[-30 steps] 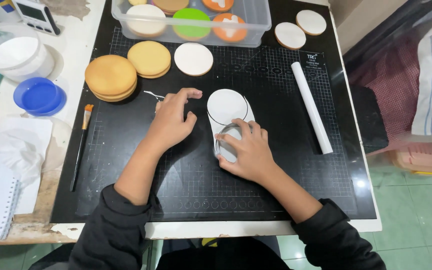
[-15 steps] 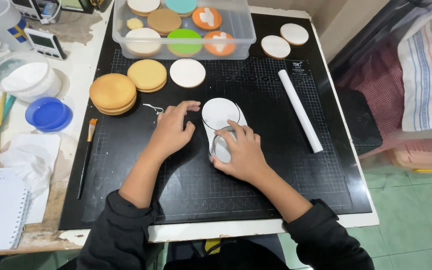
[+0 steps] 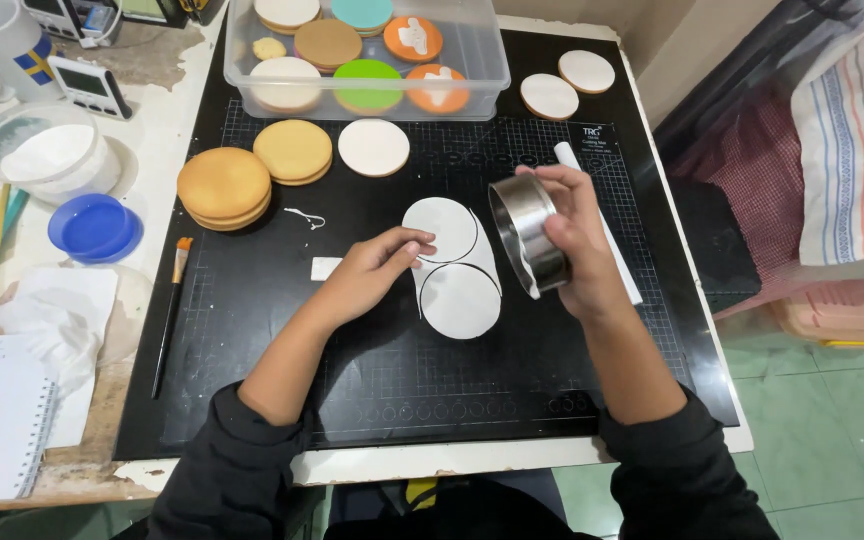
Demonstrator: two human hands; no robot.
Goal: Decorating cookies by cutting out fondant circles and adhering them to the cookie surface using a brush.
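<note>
Clear tub: iced cookies inside.
Right hand: grips metal ring cutter, lifted.
Left hand: loosely open, fingertips on white icing sheet.

You wear a black long-sleeved top, plain and without print or stripe. Your left sleeve is pushed up to about the elbow and bunches in soft folds there, just at the near edge of the black cutting mat. Your right sleeve is pushed up the same way, its cuff a thick rolled band past the mat's near right corner. Both forearms are bare below the sleeves. Your left hand and right hand are bare too: no gloves, rings, watch or bracelet show over the mat.
</note>
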